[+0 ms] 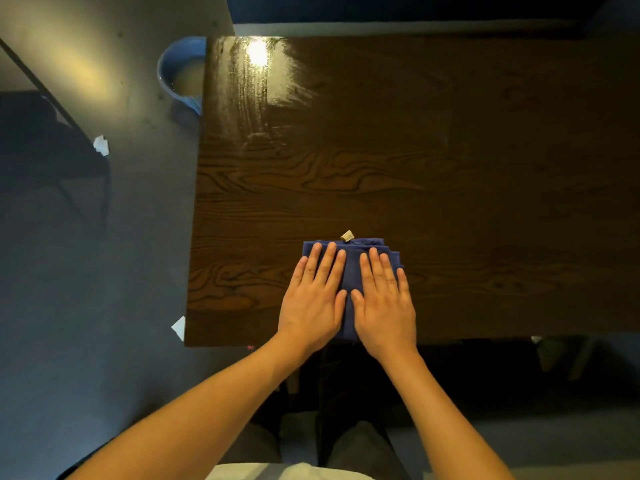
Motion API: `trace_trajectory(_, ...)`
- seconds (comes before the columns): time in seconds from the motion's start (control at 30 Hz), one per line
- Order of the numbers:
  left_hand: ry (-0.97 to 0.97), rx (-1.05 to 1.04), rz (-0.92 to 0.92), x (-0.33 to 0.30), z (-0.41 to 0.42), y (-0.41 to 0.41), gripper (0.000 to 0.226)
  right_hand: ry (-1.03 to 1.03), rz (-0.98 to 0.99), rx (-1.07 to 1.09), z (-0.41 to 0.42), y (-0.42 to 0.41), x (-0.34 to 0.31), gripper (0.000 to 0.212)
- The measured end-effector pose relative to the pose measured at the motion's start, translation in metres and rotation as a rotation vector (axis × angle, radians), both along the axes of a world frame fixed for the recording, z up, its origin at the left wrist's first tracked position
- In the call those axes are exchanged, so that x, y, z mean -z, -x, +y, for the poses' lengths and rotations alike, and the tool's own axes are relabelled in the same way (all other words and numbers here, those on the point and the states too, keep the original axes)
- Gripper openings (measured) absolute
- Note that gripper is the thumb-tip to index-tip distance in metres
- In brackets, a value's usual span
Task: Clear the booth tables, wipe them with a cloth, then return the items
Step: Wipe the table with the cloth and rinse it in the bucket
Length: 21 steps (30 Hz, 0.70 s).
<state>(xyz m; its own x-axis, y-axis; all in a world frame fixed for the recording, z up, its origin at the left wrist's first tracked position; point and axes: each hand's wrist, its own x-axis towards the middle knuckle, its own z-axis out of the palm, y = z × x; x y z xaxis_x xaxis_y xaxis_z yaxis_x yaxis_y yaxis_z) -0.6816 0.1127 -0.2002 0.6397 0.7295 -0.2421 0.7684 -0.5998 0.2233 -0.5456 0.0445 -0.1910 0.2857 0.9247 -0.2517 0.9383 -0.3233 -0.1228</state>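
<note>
Dark wood-grain table (433,174) fills the upper and right part of the view, its far-left corner showing a bright lamp reflection and wet streaks. Folded blue cloth (351,268) lies flat on the table near its front edge, with a small pale tag (347,235) protruding at its far edge. Left hand (311,299) rests palm-down on the left part of the cloth, fingers straight and slightly spread, gripping nothing. Right hand (384,303) lies flat on the right part of the cloth in like manner, fingers extended, thumbs of both hands nearly touching. Most of the cloth is covered by the two hands; its near edge reaches the table's front edge. Blue bucket (180,74) stands on the floor at the table's far-left corner, partly hidden behind the tabletop, with pale contents that cannot be identified. Two white paper scraps lie on the grey floor (69,306): one (101,145) by a dark chair at left, another (179,328) just beside the table's near-left corner. Area under the table is too dark to make out.
</note>
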Motion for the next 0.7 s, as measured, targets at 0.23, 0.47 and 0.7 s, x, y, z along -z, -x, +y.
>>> trace_trajectory(0.23, 0.027, -0.014, -0.007, -0.006, 0.046, -0.081, 0.064, 0.040, 0.042, -0.010, 0.046, -0.084, -0.005, 0.062)
trace_trajectory(0.47, -0.021, -0.045, -0.021, -0.019, 0.114, -0.103, 0.068, -0.003, 0.144, 0.171, 0.112, -0.088, -0.015, 0.069)
trace_trajectory(0.7, -0.040, -0.417, 0.054, -0.016, 0.157, -0.047, 0.057, 0.038, -0.034, 0.151, 0.119, -0.054, -0.004, 0.089)
